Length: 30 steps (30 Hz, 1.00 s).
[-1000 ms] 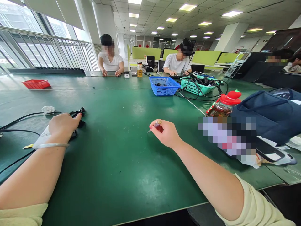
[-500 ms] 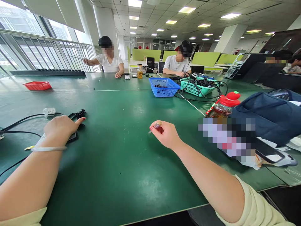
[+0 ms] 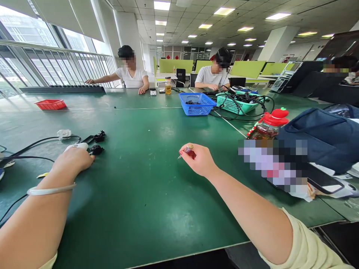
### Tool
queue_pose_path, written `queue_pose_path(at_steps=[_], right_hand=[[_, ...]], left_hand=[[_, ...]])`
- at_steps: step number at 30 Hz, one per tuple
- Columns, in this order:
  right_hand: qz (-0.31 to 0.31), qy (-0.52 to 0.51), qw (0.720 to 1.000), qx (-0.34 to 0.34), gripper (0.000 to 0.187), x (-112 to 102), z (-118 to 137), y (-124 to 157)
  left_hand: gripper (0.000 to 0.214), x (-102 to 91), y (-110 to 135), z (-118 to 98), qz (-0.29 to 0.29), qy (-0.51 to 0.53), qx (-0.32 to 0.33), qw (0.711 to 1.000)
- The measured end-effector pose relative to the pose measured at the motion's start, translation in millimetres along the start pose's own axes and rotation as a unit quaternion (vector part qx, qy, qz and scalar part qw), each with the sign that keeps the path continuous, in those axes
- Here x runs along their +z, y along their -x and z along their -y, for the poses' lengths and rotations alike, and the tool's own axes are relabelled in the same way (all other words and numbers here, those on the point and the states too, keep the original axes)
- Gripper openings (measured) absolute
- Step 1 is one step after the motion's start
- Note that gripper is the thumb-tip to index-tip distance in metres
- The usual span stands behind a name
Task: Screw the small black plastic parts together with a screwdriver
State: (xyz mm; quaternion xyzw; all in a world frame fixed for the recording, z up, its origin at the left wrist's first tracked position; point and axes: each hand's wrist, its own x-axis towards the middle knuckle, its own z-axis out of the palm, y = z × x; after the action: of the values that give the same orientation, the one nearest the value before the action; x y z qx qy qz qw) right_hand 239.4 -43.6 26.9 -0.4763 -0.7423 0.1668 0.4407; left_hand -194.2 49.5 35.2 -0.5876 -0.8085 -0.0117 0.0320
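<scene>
My right hand (image 3: pixel 198 160) pinches a small pointed tool (image 3: pixel 190 149) with a reddish-brown handle and a thin metal tip, held above the green table (image 3: pixel 134 168). Its exact kind is unclear; the tip points down and left. My left hand (image 3: pixel 71 160), with a pale bangle at the wrist, reaches over the cluster of black parts on the left. Its fingers curl down, largely hidden by the back of the hand, and what lies within them is unclear. A white piece (image 3: pixel 77 146) shows just beyond the knuckles, beside black knobbed parts (image 3: pixel 97 149).
Black cables (image 3: pixel 30 157) run along the left side. A red tray (image 3: pixel 50 104), a blue basket (image 3: pixel 198 104) and a green basket of cables (image 3: pixel 238 105) stand farther back. A red-lidded bottle (image 3: pixel 267 125) and a navy bag (image 3: pixel 322 138) sit right. Two people sit opposite.
My left hand has lowered and its thumb has drawn in, covering the black frame seen before. My right hand stays still with the tool. The person at far left has moved an arm toward the long black strip.
</scene>
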Motion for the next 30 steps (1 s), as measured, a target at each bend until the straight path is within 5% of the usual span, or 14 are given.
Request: queue_pose_path(at_steps=[4, 8, 30], right_hand=[[0.004, 0.002, 1.000, 0.001, 0.018, 0.2, 0.6, 0.1], [0.003, 0.003, 1.000, 0.003, 0.019, 0.0, 1.5, 0.2], [0.005, 0.007, 1.000, 0.004, 0.019, 1.7, 1.1, 0.7]], left_hand=[[0.043, -20.2, 20.3, -23.1, -0.064, -0.015, 0.004, 0.998], [0.045, -19.4, 25.8, -34.5, -0.093, 0.017, 0.028, 0.995], [0.065, -2.5, 11.7, -31.1, -0.025, -0.019, 0.007, 0.999]])
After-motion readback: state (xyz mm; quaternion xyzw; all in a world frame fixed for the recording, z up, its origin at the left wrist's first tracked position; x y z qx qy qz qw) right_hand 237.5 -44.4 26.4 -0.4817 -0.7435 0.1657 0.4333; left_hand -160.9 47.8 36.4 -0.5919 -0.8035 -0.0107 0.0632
